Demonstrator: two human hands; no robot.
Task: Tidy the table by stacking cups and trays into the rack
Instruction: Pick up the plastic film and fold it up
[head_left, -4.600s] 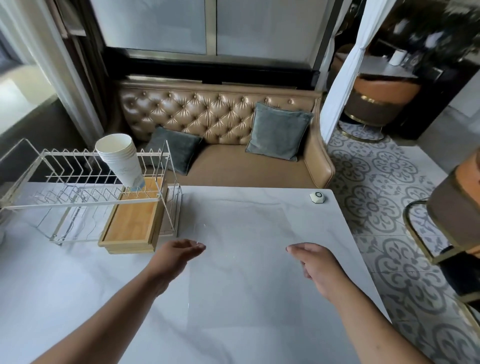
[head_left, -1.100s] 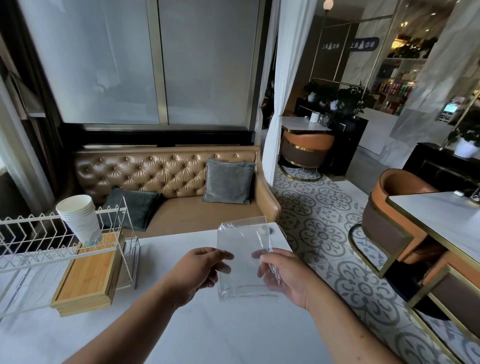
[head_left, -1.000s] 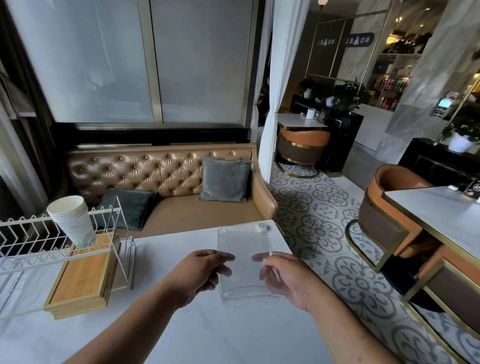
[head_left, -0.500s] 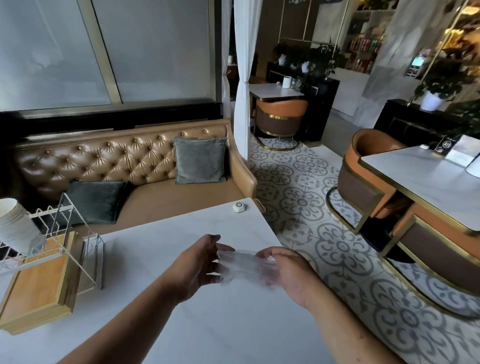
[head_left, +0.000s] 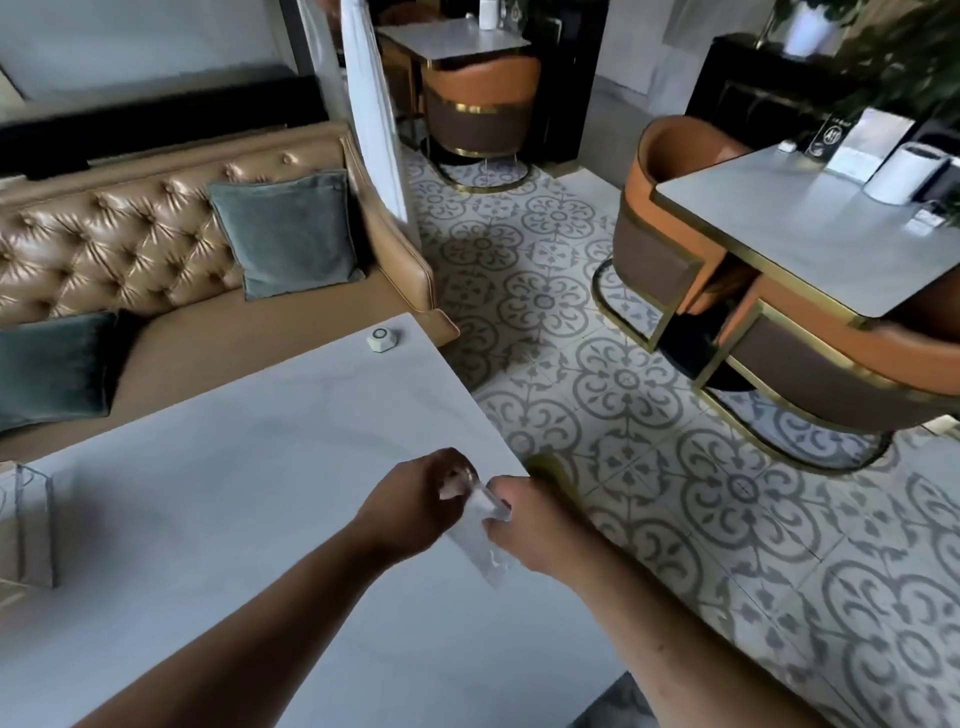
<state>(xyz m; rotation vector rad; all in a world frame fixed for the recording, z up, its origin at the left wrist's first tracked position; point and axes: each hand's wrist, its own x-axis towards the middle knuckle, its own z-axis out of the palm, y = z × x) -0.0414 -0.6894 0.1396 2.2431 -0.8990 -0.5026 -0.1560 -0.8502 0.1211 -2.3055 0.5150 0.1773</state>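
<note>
Both hands meet over the right edge of the white marble table (head_left: 234, 519). My left hand (head_left: 415, 506) and my right hand (head_left: 540, 525) pinch a crumpled clear plastic bag (head_left: 480, 540) between them; it hangs in a narrow strip down from the fingers. Only a corner of the white wire rack (head_left: 31, 525) shows at the far left edge. The cups and the wooden trays are out of view.
A small white hexagonal call button (head_left: 382, 339) sits near the table's far right corner. Behind the table runs a tufted tan sofa (head_left: 130, 249) with grey cushions. To the right lie patterned floor tiles (head_left: 675, 493), orange chairs and another table (head_left: 810, 228).
The flat clear bag held up between both hands has been squeezed into a narrow strip and lowered. My view has swung right and down, so the rack, cups and trays left the frame.
</note>
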